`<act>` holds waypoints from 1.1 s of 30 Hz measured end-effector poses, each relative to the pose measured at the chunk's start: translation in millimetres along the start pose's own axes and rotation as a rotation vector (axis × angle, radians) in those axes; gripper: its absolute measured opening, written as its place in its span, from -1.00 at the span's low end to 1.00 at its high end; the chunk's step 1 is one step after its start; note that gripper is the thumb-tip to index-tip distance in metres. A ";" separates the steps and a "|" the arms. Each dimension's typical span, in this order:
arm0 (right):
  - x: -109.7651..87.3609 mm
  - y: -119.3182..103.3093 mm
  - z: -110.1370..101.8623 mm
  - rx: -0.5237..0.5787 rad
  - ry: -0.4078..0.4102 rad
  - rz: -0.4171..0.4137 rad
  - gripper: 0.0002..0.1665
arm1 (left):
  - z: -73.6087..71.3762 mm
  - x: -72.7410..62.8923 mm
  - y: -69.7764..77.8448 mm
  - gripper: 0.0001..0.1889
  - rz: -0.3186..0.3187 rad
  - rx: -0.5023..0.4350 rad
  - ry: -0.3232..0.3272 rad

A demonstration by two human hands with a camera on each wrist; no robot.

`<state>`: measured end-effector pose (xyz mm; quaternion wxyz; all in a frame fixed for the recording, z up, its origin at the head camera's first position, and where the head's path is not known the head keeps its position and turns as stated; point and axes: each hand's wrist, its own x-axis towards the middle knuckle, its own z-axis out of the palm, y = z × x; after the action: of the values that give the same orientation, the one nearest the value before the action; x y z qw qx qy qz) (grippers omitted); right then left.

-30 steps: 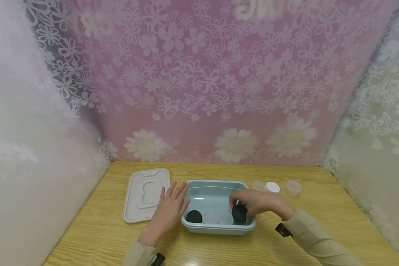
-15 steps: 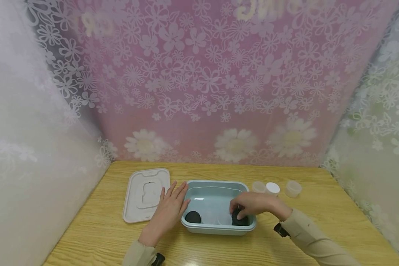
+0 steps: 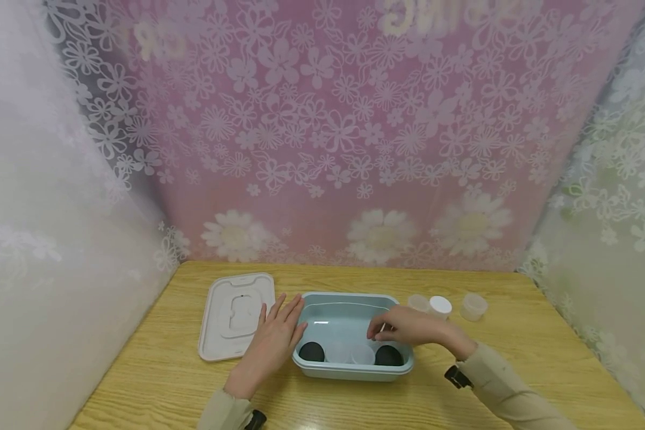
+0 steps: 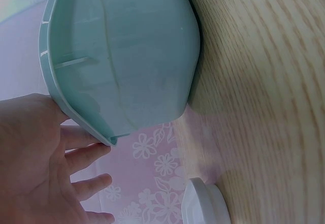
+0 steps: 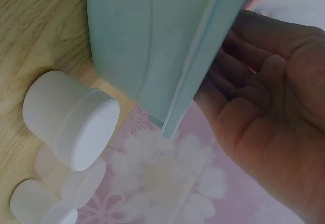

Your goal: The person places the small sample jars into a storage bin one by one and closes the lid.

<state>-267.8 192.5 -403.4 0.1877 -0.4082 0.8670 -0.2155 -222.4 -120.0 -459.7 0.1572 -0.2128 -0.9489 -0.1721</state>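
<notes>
A pale blue plastic tub [image 3: 349, 373] stands on the table, with a row of round containers along its near wall. Two have black tops [image 3: 312, 352], one at each end. Between them sit two translucent ones [image 3: 363, 354]. My left hand [image 3: 273, 346] rests at the tub's left end, fingers spread, and in the left wrist view its fingers touch the tub's rim [image 4: 81, 120]. Over the tub's right part hovers my right hand [image 3: 411, 325], fingers loosely bent, above the right black top. Its fingers are partly hidden behind the rim in the right wrist view.
Left of the tub lies a whitish rectangular lid [image 3: 242, 313], partly behind the left hand. Beyond the tub's right end stand a white jar [image 3: 441, 305] and two translucent cups [image 3: 473, 306]. Flowered sheets [image 3: 322, 149] hang behind and at both sides.
My right hand has let go of the black-topped container, now in the tub's near right corner, and has risen slightly away from it. The left hand has stayed in place.
</notes>
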 end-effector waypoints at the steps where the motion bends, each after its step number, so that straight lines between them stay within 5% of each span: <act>1: -1.5 1.7 -0.6 0.017 0.025 -0.006 -0.82 | 0.1 0.1 0.0 -0.47 0.000 0.000 0.000; 9: -13.0 15.7 -0.9 0.118 0.264 -0.030 -0.71 | 0.5 0.0 0.8 -0.47 -0.005 0.005 0.002; 19: -27.7 37.5 7.8 0.372 0.586 -0.002 -0.61 | 1.2 0.8 0.9 -0.47 -0.002 0.009 0.009; 33: -67.2 75.8 10.2 0.356 1.008 0.073 -0.55 | 2.2 3.0 1.4 -0.47 -0.011 0.001 0.000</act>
<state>-270.2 286.8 -441.9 -0.1782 -0.1857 0.8132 -0.5220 -224.8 -116.9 -460.2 0.1563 -0.2074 -0.9501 -0.1727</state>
